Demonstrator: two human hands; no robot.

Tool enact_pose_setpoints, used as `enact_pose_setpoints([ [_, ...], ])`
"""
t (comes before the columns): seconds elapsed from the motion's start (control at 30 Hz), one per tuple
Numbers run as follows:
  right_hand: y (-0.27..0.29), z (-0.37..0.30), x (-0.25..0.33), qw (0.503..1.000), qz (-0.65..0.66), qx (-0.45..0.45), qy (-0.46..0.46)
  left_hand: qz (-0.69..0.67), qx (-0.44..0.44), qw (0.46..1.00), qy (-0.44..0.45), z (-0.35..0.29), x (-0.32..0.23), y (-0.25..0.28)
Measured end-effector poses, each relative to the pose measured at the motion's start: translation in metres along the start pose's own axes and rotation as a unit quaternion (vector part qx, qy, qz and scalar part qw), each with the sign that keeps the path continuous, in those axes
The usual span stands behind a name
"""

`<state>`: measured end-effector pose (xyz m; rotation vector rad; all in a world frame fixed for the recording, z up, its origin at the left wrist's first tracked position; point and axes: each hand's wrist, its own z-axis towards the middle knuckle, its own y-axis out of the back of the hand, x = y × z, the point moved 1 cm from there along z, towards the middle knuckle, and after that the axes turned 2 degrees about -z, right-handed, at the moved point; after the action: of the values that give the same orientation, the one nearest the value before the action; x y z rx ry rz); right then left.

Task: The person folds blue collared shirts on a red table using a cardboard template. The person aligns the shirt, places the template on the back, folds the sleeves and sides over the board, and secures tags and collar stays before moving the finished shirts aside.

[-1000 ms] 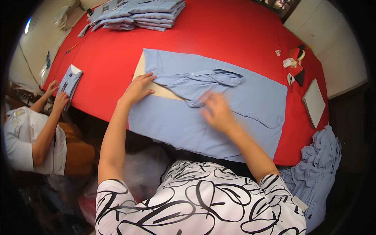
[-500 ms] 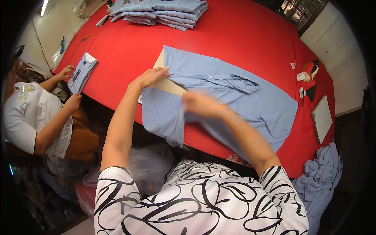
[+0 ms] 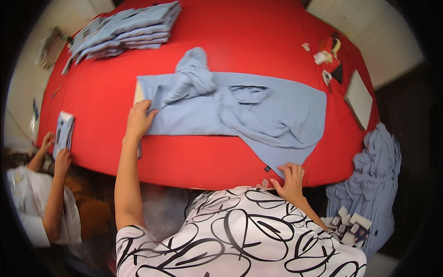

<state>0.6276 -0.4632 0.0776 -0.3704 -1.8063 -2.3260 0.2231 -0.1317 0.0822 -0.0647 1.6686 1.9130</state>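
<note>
Left hand (image 3: pixel 140 121) at left edge of light-blue cloth shirt (image 3: pixel 184 121); fingers gripping or just pressing, cannot tell. Right hand (image 3: pixel 291 183) at shirt's lower corner, thumb and fingers apart. Shirt lies part-folded on red-covered table (image 3: pixel 194 159), flat cream board (image 3: pixel 138 94) showing at left.

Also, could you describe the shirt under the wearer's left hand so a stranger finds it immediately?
On the big red table, look to the middle. The blue shirt there has the wearer's left hand on its left end. Unlike the folded stack at far left, it lies spread wide, partly bunched.
</note>
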Motion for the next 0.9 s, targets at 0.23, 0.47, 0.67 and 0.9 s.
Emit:
enact_pose_setpoints([
  [0.23, 0.013, 0.048, -0.08, 0.982, 0.051, -0.137, -0.122, -0.01, -0.127, 0.986, -0.104, 0.019, -0.004, -0.039],
  [0.47, 0.002, 0.211, -0.209, 0.926, -0.104, -0.245, -0.267, -0.027, -0.183, 0.983, 0.006, 0.029, 0.021, -0.051],
  [0.67, 0.001, 0.243, -0.256, 0.957, -0.124, -0.198, -0.169, -0.049, -0.185, 0.982, 0.003, 0.03, 0.05, -0.042],
  [0.9, 0.026, 0.23, -0.254, 0.941, 0.036, -0.206, -0.267, -0.027, -0.159, 0.987, -0.009, 0.029, 0.045, -0.043],
])
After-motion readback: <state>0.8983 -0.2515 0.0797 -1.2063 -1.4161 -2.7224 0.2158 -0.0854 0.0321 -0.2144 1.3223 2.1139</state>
